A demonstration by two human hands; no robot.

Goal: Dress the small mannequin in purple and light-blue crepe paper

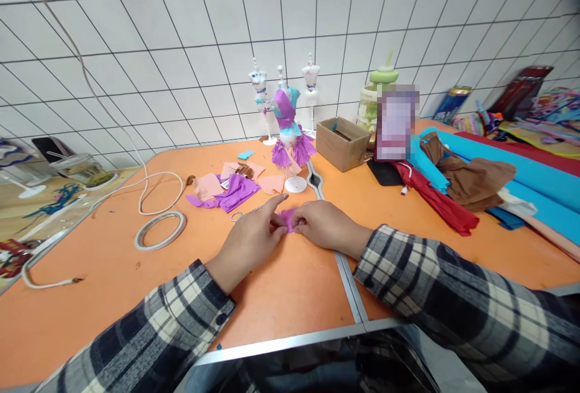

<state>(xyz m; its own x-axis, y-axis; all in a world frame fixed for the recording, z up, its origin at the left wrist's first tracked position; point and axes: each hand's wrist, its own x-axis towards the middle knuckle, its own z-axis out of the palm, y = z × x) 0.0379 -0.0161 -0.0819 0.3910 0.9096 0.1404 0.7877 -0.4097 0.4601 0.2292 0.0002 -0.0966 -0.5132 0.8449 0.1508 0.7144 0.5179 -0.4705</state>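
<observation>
Left hand (248,237) and right hand (325,224): 2 grips pinched closed on 1 purple scrap (287,218), orange bench (290,296) below, dressed mannequin (285,110) beyond.

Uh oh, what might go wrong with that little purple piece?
The purple piece looks thin, so it might tear or crease if the left hand and right hand tug at it.

What look like small scissors lie beside the left hand, so it might bump them.

The dressed mannequin stands just beyond both hands; a knock might tip it.
</observation>
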